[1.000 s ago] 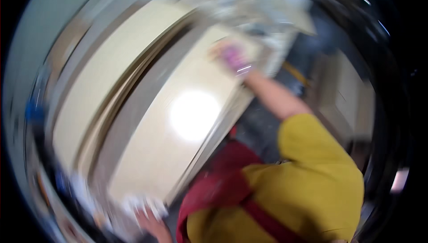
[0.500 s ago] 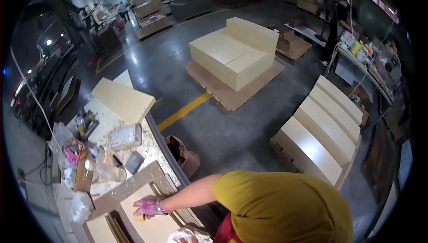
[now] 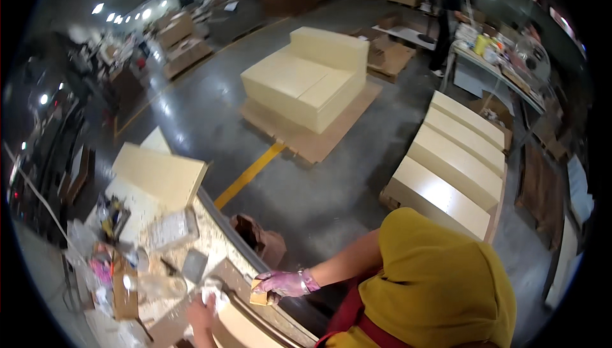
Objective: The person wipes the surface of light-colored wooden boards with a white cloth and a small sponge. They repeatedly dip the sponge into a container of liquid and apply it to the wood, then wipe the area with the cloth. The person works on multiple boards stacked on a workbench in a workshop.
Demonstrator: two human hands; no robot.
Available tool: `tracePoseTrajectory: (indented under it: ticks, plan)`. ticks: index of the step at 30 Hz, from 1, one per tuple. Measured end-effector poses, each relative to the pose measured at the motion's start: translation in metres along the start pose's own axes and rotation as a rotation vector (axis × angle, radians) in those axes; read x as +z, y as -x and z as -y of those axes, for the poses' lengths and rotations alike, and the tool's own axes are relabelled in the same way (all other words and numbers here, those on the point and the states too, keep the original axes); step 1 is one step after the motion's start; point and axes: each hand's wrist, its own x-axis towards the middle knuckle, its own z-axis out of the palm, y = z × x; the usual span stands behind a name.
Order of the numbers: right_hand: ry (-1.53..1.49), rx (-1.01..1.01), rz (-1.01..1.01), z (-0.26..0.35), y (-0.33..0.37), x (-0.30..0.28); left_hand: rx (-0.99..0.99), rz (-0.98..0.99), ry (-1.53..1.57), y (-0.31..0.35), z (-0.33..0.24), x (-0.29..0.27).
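Note:
My right hand [image 3: 280, 283], in a stained purple glove, grips a yellowish sanding block [image 3: 259, 292]. It lies against the outer edge of a pale panel [image 3: 237, 327] on the workbench. My bare left hand [image 3: 201, 313] is at the panel's far left end, closed on a bunched white cloth [image 3: 215, 293], its fingers partly hidden. A dark curved strip [image 3: 245, 306] runs along the panel between the two hands. Beneath lies a brown board [image 3: 171, 324]. The near end of the panel is cut off by the lower edge of the view.
On the dusty workbench [image 3: 143, 207] lie a clear bottle [image 3: 156, 284], a grey block [image 3: 194, 265], a wrapped block [image 3: 172, 229] and a cream panel [image 3: 159, 176]. A sack [image 3: 258, 239] stands beside it. Cream panels [image 3: 446, 169] are stacked right; a person [image 3: 449, 22] stands far off.
My right hand has moved with the sanding block from the panel's face to its outer edge. My left hand has gone with the cloth to the panel's far end. The view has shifted.

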Motion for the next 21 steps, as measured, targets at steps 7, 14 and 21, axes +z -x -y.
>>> tracePoseTrajectory:
  ticks: [7, 14, 21]
  plan:
    - [0.333, 0.007, 0.149, 0.015, 0.016, 0.034, -0.436, -0.78, 0.886, 0.035, 0.055, -0.031]
    - [0.949, -0.116, 0.679, -0.024, -0.036, 0.1, -0.075, -0.401, -0.037, 0.079, 0.041, 0.006]
    - [1.086, -0.098, 0.789, -0.035, -0.057, 0.102, -0.667, -0.475, 0.451, 0.051, 0.077, 0.004]
